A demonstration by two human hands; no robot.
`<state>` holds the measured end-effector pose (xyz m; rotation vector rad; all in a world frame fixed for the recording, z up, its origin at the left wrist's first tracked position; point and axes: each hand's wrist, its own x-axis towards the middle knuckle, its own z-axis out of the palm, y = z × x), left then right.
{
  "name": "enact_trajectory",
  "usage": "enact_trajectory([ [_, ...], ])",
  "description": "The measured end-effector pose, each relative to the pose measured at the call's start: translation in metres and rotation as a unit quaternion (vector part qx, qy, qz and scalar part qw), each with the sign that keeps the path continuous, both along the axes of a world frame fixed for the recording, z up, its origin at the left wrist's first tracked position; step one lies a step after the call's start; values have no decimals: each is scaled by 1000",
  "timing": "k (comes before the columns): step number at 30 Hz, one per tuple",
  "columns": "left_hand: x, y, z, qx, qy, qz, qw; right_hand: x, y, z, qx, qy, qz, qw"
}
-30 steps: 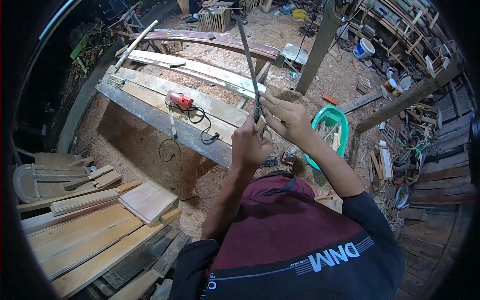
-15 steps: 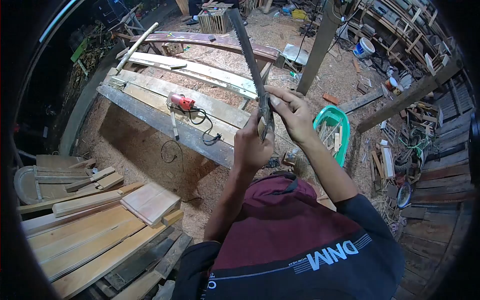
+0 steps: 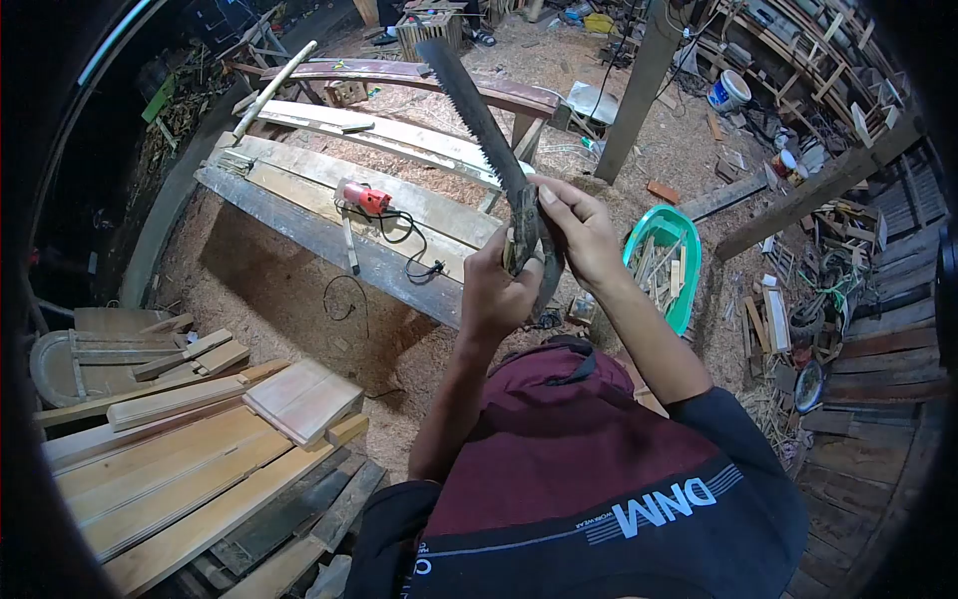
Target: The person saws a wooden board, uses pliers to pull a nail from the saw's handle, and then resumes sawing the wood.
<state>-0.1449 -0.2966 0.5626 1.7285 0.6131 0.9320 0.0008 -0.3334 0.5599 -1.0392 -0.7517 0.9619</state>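
A hand saw (image 3: 473, 110) with a dark toothed blade is held up in front of my body, its tip toward the upper left. My left hand (image 3: 496, 292) is wrapped round the saw's handle. At the blade's base, my right hand (image 3: 579, 232) pinches the saw with thumb and fingers. Behind the hands, a red power tool (image 3: 365, 198) with a black cord lies on a long plank bench (image 3: 299, 226).
A green tub (image 3: 687, 282) of wood offcuts stands to the right, near a wooden post (image 3: 639, 95). Stacked boards (image 3: 180, 464) fill the lower left. A curved reddish beam (image 3: 399, 76) lies beyond the bench. Wood shavings cover the floor.
The saw's blade has tilted further left, its tip lower, and its flat side shows more. Both hands stay on the saw and have shifted slightly.
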Motion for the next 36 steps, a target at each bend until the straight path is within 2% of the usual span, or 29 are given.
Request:
enact_trajectory([
  [2,-3,3,-1,-45,-6,-18,999,1,1,3,-9,-30,-13,999],
  [5,-3,9,-8,-101,-47,-38,993,3,1,6,-6,-15,-22,1000],
  [10,-8,12,10,-183,-43,-1,982,4,3,2,41,99,-60,992],
  [13,-11,24,-1,-183,-82,17,979,4,1,8,53,111,-63,990],
  [17,-28,38,0,-195,-40,-24,980,24,5,-1,60,90,-41,993],
  [18,-34,40,8,-181,-5,-53,982,22,3,16,54,83,-53,994],
  [21,-36,38,5,-212,0,-75,974,36,6,20,45,-28,-75,996],
  [22,-34,41,-4,-217,-19,-88,972,29,6,28,38,-37,-110,992],
  [25,-35,39,-4,-227,-16,-95,969,26,8,22,27,-73,-119,990],
  [26,-36,39,-3,-225,11,-105,969,28,9,16,14,-126,-131,983],
  [28,-40,39,-1,-220,62,-122,966,18,7,25,18,-118,-129,984],
  [31,-33,31,-12,-221,-3,-128,967,14,9,27,13,-104,-133,986],
  [32,-32,31,-11,-211,6,-123,970,17,11,24,12,-101,-131,986],
  [35,-20,29,-12,-162,23,-61,985,21,16,19,48,-59,-149,986],
  [36,-17,28,-11,-202,-2,-44,978,21,17,19,68,-41,-157,984],
])
